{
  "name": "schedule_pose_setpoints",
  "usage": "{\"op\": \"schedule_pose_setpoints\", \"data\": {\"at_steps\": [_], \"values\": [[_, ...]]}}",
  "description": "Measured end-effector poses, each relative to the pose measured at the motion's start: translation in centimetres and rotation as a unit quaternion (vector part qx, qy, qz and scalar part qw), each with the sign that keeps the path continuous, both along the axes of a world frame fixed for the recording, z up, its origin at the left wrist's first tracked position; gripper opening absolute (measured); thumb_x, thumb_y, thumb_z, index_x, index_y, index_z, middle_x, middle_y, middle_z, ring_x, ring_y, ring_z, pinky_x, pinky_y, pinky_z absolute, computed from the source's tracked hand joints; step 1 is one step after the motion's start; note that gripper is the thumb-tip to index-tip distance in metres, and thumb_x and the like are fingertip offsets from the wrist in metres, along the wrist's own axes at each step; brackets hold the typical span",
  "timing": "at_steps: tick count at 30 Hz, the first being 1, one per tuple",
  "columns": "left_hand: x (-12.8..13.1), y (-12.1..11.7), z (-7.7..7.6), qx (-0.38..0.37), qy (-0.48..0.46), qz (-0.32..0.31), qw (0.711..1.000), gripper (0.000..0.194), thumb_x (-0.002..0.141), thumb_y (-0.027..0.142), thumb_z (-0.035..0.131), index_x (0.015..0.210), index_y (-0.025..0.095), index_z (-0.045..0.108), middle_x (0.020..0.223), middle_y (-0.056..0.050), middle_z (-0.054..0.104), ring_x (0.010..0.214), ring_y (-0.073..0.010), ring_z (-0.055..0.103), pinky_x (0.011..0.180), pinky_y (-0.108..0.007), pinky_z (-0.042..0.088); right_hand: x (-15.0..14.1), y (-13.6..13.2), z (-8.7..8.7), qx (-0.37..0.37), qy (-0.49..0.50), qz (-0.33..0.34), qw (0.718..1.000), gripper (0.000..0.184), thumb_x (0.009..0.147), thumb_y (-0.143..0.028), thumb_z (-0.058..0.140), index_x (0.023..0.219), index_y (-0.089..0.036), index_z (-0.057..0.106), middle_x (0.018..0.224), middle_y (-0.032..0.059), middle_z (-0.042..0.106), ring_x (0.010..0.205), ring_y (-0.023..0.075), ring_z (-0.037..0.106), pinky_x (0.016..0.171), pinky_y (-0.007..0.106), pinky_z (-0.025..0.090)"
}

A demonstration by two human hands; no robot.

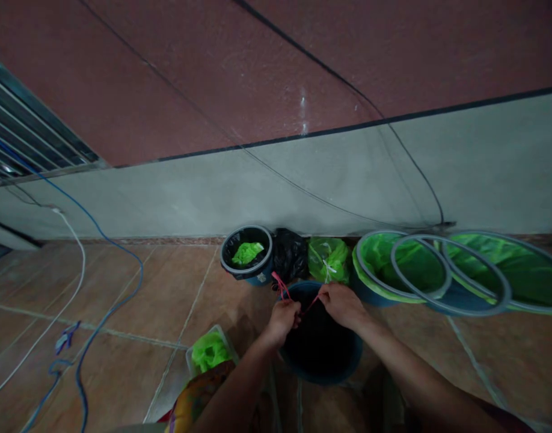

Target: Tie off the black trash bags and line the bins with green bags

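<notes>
Above a dark blue bucket on the floor, both hands are closed on a thin red string. My left hand pinches it over the bucket's left rim, and loose red ends stick up beyond the fingers. My right hand grips the string at the far right rim. It runs between the two hands. The inside of the bucket is very dark, so its contents cannot be made out. Just behind the bucket sit a tied green bag and a black plastic bag.
A small bin with a black liner stands by the wall. At right are green-lined bins with a loose grey ring across them. A container of green plastic is at front left. A blue cable and purple-handled tool lie left.
</notes>
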State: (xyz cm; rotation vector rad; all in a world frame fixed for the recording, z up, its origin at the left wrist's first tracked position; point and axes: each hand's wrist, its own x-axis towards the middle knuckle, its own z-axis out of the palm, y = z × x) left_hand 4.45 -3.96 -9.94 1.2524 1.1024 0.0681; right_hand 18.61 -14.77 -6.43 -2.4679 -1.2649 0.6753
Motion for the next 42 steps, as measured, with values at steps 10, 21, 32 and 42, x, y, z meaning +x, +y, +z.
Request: {"op": "schedule_pose_setpoints", "data": {"at_steps": [10,21,32,42], "values": [[0.2,-0.6,0.2,-0.108,-0.138,0.001,0.984,0.025,0.064,0.037,0.072,0.066,0.016,0.059,0.054,0.005,0.052,0.047,-0.0073,0.048,0.049,-0.022,0.037,-1.2,0.6,1.7,0.119,0.174,0.027,0.977,0.025,0.088,-0.030,0.053,0.074,-0.017,0.069,0.076,0.0031,0.067,0.076,0.0161,0.060,0.070,0.027,0.040],[0.4,-0.7,0.1,0.052,-0.187,-0.239,0.952,0.029,0.084,0.041,0.054,0.077,0.016,0.064,0.070,0.000,0.063,0.061,-0.0097,0.054,0.061,-0.023,0.043,-2.0,0.5,0.5,0.107,0.397,-0.069,0.909,0.049,0.095,-0.060,0.035,0.113,-0.020,0.057,0.062,-0.0043,0.058,0.053,0.0121,0.055,0.047,0.021,0.035],[0.5,-0.6,-0.3,-0.021,-0.088,0.001,0.996,0.014,0.069,0.024,0.067,0.077,0.015,0.060,0.064,0.000,0.066,0.056,-0.0121,0.063,0.057,-0.024,0.048,-1.3,0.3,0.8,0.008,0.098,0.033,0.995,0.024,0.085,-0.021,0.054,0.082,-0.017,0.078,0.085,0.0070,0.077,0.081,0.0178,0.067,0.071,0.025,0.043],[0.1,-0.1,-0.4,0.226,-0.048,-0.153,0.961,0.015,0.066,0.006,0.059,0.068,0.017,0.069,0.067,0.003,0.068,0.065,-0.0111,0.059,0.066,-0.023,0.046,-1.2,0.1,0.2,-0.029,0.064,0.028,0.997,0.023,0.085,-0.019,0.055,0.087,-0.019,0.077,0.093,0.0076,0.077,0.087,0.0205,0.068,0.074,0.028,0.043]]}}
